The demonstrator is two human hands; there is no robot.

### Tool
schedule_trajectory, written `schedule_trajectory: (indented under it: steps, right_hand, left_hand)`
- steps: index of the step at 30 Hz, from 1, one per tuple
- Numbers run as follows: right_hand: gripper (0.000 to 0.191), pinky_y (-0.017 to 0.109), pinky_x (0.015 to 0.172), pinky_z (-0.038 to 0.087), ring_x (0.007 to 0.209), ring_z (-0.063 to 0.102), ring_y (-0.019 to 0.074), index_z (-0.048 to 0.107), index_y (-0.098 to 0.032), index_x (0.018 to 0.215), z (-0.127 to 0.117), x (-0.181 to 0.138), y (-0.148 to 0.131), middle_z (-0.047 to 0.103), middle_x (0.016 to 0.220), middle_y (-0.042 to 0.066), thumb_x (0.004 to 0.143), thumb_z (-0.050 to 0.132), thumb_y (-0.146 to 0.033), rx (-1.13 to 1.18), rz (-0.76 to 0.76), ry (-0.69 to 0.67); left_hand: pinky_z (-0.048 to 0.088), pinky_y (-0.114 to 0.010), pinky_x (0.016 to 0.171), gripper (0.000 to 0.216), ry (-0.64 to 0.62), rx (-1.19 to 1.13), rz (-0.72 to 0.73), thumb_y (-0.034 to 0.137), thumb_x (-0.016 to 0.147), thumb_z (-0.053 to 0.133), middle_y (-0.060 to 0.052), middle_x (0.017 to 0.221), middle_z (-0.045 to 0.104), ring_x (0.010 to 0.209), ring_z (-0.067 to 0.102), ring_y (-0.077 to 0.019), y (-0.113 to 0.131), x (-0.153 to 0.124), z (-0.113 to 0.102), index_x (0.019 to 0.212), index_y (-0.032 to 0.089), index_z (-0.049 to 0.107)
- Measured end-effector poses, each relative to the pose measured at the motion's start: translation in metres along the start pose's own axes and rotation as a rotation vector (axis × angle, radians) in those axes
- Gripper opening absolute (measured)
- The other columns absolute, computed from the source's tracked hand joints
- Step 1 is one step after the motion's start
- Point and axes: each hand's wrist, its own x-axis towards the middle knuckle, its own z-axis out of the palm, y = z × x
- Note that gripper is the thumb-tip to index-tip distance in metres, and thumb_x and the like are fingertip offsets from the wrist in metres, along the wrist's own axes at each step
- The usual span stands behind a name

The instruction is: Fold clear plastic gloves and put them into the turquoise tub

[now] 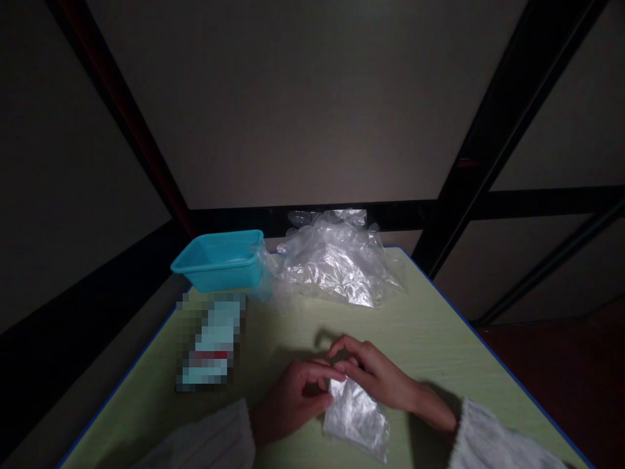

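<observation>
Both the left hand (295, 396) and the right hand (383, 372) grip the upper end of a clear bag (355, 420) over the worktop (449, 365). The bottom of the turquoise basin (227, 277), beside piled plastic (336, 264), is hidden; a pixelated object (212, 345) is unreadable.

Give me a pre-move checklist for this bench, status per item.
1. Left hand has the small clear bag at its upper edge: ok.
2. Right hand gripping the bag too: cannot tell, its fingers meet the left's there.
3. Bag contents: cannot tell, glare on the film.
4. Blue bin upright: ok.
5. Bin clear of the plastic pile: not ok, loose film overlaps its right side in view.
6. Pixelated item away from both hands: ok.
</observation>
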Motion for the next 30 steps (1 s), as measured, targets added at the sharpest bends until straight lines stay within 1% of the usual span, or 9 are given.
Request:
schedule_trajectory:
  steps: [6, 12, 15, 17, 19, 21, 23, 26, 30]
  right_hand:
    - [0.031, 0.022, 0.048, 0.03, 0.054, 0.039, 0.0102, 0.056, -0.016, 0.094, -0.003, 0.001, 0.003, 0.046, 0.064, -0.003, 0.09, 0.044, -0.044, -0.047, -0.003, 0.012]
    - [0.032, 0.022, 0.046, 0.028, 0.05, 0.038, 0.0095, 0.058, -0.017, 0.089, -0.004, 0.004, 0.01, 0.044, 0.059, -0.004, 0.088, 0.047, -0.047, -0.074, 0.027, 0.032]
    - [0.036, 0.022, 0.046, 0.027, 0.05, 0.036, 0.0098, 0.058, -0.017, 0.09, -0.006, 0.004, 0.013, 0.043, 0.06, -0.004, 0.088, 0.043, -0.051, -0.048, 0.042, 0.135]
    - [0.038, 0.023, 0.047, 0.03, 0.052, 0.039, 0.0105, 0.056, -0.018, 0.099, -0.008, 0.005, 0.013, 0.043, 0.062, -0.004, 0.088, 0.042, -0.052, 0.036, 0.056, 0.223]
    - [0.04, 0.023, 0.049, 0.034, 0.055, 0.043, 0.0112, 0.052, -0.021, 0.109, -0.01, 0.006, 0.014, 0.046, 0.064, -0.005, 0.085, 0.05, -0.053, 0.185, 0.083, 0.266]
    - [0.049, 0.023, 0.053, 0.038, 0.059, 0.049, 0.0116, 0.046, -0.023, 0.116, -0.009, 0.007, 0.014, 0.052, 0.069, -0.004, 0.077, 0.062, -0.049, 0.351, 0.106, 0.263]
    - [0.055, 0.024, 0.059, 0.042, 0.066, 0.054, 0.0123, 0.045, -0.025, 0.116, -0.007, 0.007, 0.015, 0.058, 0.08, -0.002, 0.071, 0.071, -0.043, 0.455, 0.097, 0.254]
    - [0.048, 0.026, 0.065, 0.046, 0.073, 0.057, 0.0141, 0.055, -0.024, 0.109, -0.003, 0.007, 0.017, 0.062, 0.088, 0.001, 0.068, 0.074, -0.039, 0.463, 0.076, 0.264]
    - [0.033, 0.028, 0.065, 0.048, 0.076, 0.058, 0.017, 0.067, -0.02, 0.094, 0.001, 0.006, 0.019, 0.065, 0.091, 0.004, 0.068, 0.072, -0.04, 0.357, 0.076, 0.281]
  left_hand:
    - [0.037, -0.022, 0.053, 0.034, -0.01, 0.012, -0.092, 0.01, 0.059, 0.059, 0.003, 0.057, 0.051, 0.059, 0.05, -0.0133, 0.006, -0.001, -0.001, 0.088, 0.021, 0.074]
    - [0.036, -0.021, 0.051, 0.035, 0.011, -0.004, -0.112, 0.012, 0.058, 0.061, 0.004, 0.055, 0.049, 0.056, 0.047, -0.0121, 0.006, 0.0, -0.003, 0.089, 0.02, 0.074]
    - [0.036, -0.022, 0.053, 0.036, 0.039, 0.006, -0.117, 0.013, 0.058, 0.06, 0.004, 0.056, 0.05, 0.055, 0.047, -0.0115, 0.01, 0.003, -0.008, 0.09, 0.017, 0.074]
    - [0.036, -0.023, 0.054, 0.036, 0.072, 0.006, -0.119, 0.014, 0.059, 0.06, 0.004, 0.054, 0.05, 0.052, 0.046, -0.0112, 0.014, 0.007, -0.011, 0.093, 0.013, 0.072]
    - [0.037, -0.023, 0.055, 0.036, 0.115, 0.002, -0.104, 0.015, 0.061, 0.06, 0.003, 0.053, 0.051, 0.051, 0.046, -0.0112, 0.018, 0.01, -0.013, 0.095, 0.011, 0.072]
    - [0.037, -0.023, 0.055, 0.036, 0.157, -0.003, -0.071, 0.016, 0.062, 0.059, 0.003, 0.054, 0.053, 0.052, 0.046, -0.0114, 0.021, 0.011, -0.013, 0.095, 0.01, 0.071]
    - [0.037, -0.022, 0.054, 0.036, 0.203, -0.006, -0.035, 0.017, 0.063, 0.059, 0.002, 0.056, 0.054, 0.053, 0.046, -0.0115, 0.02, 0.012, -0.012, 0.096, 0.011, 0.072]
    - [0.038, -0.022, 0.054, 0.039, 0.251, -0.003, -0.002, 0.018, 0.064, 0.059, 0.002, 0.059, 0.055, 0.056, 0.048, -0.0125, 0.016, 0.012, -0.011, 0.101, 0.013, 0.071]
    - [0.041, -0.022, 0.056, 0.041, 0.29, -0.029, 0.014, 0.02, 0.063, 0.063, 0.0, 0.064, 0.058, 0.064, 0.053, -0.0156, 0.01, 0.013, -0.011, 0.103, 0.013, 0.07]
